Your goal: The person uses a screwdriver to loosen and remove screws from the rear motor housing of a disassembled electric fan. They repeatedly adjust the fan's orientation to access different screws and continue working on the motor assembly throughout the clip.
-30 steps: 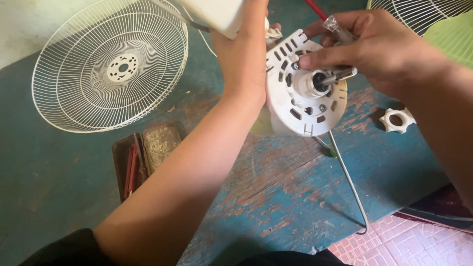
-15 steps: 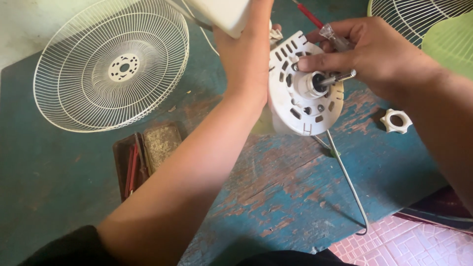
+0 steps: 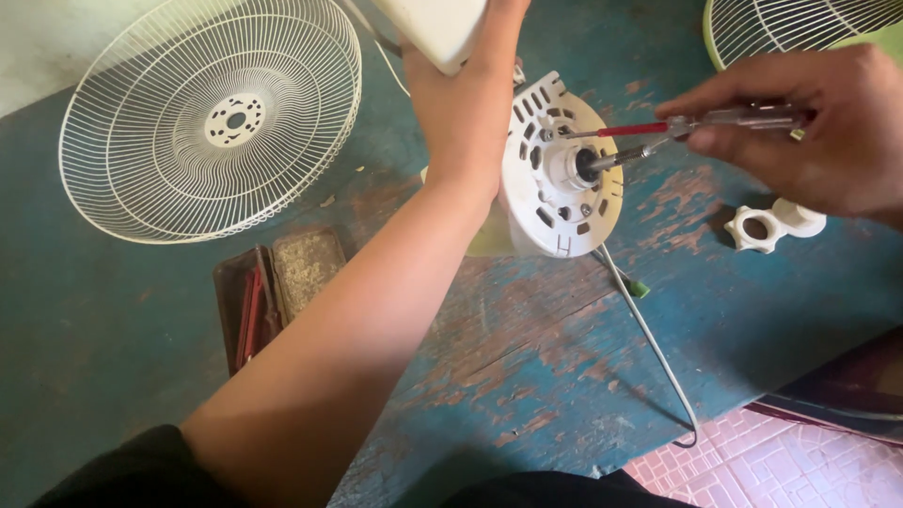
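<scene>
So the right hand (image 3: pixel 809 122) has pulled back from the motor (image 3: pixel 562 169) compared to a second ago. It was bunched right over the hub then; now it sits out at about 3 o'clock from it, with only the tool tip reaching in. The view has also tightened up a bit.

The relation that matters: the screwdriver (image 3: pixel 691 120) lies nearly flat, long axis running roughly 3 to 9 o'clock, handle in the fingers and tip pointing left at the shaft (image 3: pixel 591 162) in the middle of the white vented faceplate. There looks to be a second metal shank just under the red one, touching or nearly touching the hub; I can't tell if it's one tool or two.

The right hand is closed snug around the handle in a pinch grip, fingers curled. The left hand (image 3: pixel 466 103) is the nearer one to the motor. It comes up from 7 o'clock and clamps the housing from behind at the faceplate's 9 o'clock edge, holding it tipped so the face looks toward the right hand. Its fingers are mostly hidden behind the white body, so I can't say how tight they are.

Around it: grille (image 3: pixel 212 118) at 10 o'clock, white nut (image 3: pixel 773 226) on the blue table (image 3: pixel 564 376) at 4 o'clock, and a cord (image 3: pixel 649 339) trailing toward 5.
</scene>
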